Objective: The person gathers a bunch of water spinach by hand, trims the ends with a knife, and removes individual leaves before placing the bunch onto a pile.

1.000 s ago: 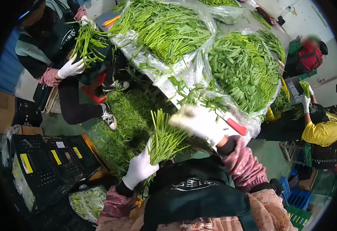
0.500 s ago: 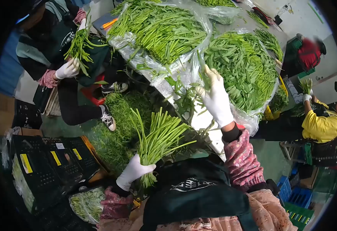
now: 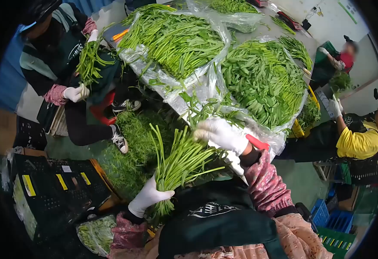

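Note:
My left hand [image 3: 148,197], in a white glove, grips a bundle of long green stalks [image 3: 178,162] near its lower end, cut ends fanned up and away from me. My right hand [image 3: 221,134], also in a white glove, is at the bundle's upper right side, fingers curled around a few green stems from the table's edge. A red-handled knife [image 3: 256,142] lies just right of that hand. Two big heaps of greens on clear plastic, one to the left [image 3: 173,39] and one to the right [image 3: 262,80], cover the table in front.
A person at upper left holds another bundle of greens [image 3: 89,60] in gloved hands. A person in yellow [image 3: 359,144] sits at right, another in red [image 3: 348,58] farther back. Black crates [image 3: 50,192] stand at lower left. Trimmings [image 3: 132,149] cover the floor.
My right hand reached out to the right heap, then came back to the bundle with a few stems. My left hand lowered slightly with the bundle.

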`<state>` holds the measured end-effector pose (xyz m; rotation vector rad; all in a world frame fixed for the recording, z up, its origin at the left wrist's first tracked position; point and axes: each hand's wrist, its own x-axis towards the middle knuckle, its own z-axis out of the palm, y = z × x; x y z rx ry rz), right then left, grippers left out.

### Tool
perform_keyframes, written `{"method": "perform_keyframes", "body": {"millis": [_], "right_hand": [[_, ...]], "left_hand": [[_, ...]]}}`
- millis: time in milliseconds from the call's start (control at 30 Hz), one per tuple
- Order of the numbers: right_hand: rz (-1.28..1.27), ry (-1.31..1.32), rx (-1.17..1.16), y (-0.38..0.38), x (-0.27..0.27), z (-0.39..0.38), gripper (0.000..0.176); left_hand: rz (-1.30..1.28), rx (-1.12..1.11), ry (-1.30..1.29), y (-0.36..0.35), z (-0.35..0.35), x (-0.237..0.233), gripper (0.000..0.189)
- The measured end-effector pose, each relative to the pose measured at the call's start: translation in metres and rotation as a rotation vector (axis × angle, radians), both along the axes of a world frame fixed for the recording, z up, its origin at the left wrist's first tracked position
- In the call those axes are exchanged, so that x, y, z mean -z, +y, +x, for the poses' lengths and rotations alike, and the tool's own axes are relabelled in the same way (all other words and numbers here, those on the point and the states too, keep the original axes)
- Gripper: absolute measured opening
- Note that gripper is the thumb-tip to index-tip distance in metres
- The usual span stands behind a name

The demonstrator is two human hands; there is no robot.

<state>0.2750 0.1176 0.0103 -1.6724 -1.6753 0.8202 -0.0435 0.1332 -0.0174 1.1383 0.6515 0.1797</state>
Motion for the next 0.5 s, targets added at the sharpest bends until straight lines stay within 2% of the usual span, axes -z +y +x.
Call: {"method": "perform_keyframes", "body": {"millis": [33,100,133,167,233,267,333,367,400,500], "right_hand": [[-0.026,0.031,0.032,0.002,-0.001,0.009,0.017],[0.211,-0.239,0.277,0.001,-0.012,0.023,0.019],[0.242,-0.193,0.449,0.005,-0.005,0.031,0.02],[0.292,-0.448,0.47,0.004,-0.005,0.033,0.027],[0.578,-0.555,0.54,0.002,-0.014,0.006,0.039],[0.547,-0.553,0.43,-0.004,-0.021,-0.007,0.045],[0.357,-0.356,0.228,-0.021,-0.025,-0.043,0.025],[0.463,-0.335,0.168,-0.025,-0.008,-0.056,0.02],[0.456,-0.355,0.129,-0.025,0.0,-0.067,0.02],[0.36,-0.474,0.106,-0.027,-0.005,-0.089,0.023]], "left_hand": [[-0.044,0.007,0.034,0.0,-0.003,0.001,0.068],[-0.13,0.02,0.096,0.001,-0.008,0.006,0.069],[-0.103,-0.046,0.044,-0.003,-0.006,0.006,0.064],[-0.112,-0.06,0.042,-0.004,-0.009,0.011,0.063],[-0.129,-0.083,0.039,-0.005,-0.013,0.022,0.062],[-0.141,-0.09,0.037,-0.005,-0.012,0.02,0.063],[-0.1,-0.104,0.004,-0.006,-0.007,0.012,0.065],[-0.08,-0.11,-0.013,-0.006,-0.004,0.01,0.065],[-0.134,-0.096,-0.026,-0.004,0.0,0.01,0.068],[-0.076,-0.112,-0.078,-0.009,0.005,0.015,0.069]]}}
